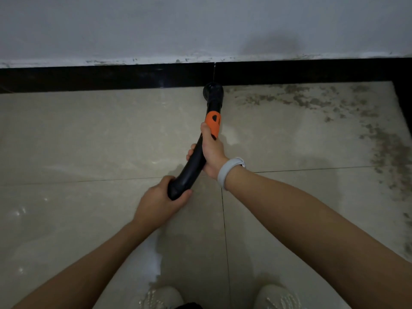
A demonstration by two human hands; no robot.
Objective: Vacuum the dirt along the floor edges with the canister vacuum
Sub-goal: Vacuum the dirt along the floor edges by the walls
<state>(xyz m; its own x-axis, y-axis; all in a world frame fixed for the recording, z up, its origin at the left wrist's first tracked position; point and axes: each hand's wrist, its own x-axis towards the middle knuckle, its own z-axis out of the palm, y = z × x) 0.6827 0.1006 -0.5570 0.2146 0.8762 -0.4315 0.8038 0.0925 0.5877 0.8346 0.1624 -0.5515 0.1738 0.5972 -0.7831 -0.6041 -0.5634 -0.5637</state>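
Both hands are clamped on the vacuum wand (196, 161): the left hand (160, 197) curls round its lower black end nearest the body, and the right hand (211, 152), with a pale wristband (229, 172), wraps the curved black tube just below the orange collar (213, 123). The nozzle (213, 91) sits on the floor (89, 134) right against the black baseboard (111, 78), at the seam where 2 baseboard pieces meet. The step in hand looks like the edge pass itself, worked along the wall: the tile to the left of the nozzle appears clean, while a band of grey dirt (301, 97) lies just to its right along the baseboard and runs down the right-hand edge. The next move likely calls for sliding the nozzle rightward, kept touching floor and baseboard, slow enough to lift the grit, then turning the corner to follow the dirt toward the person's shoes (276, 295). The canister is out of view.
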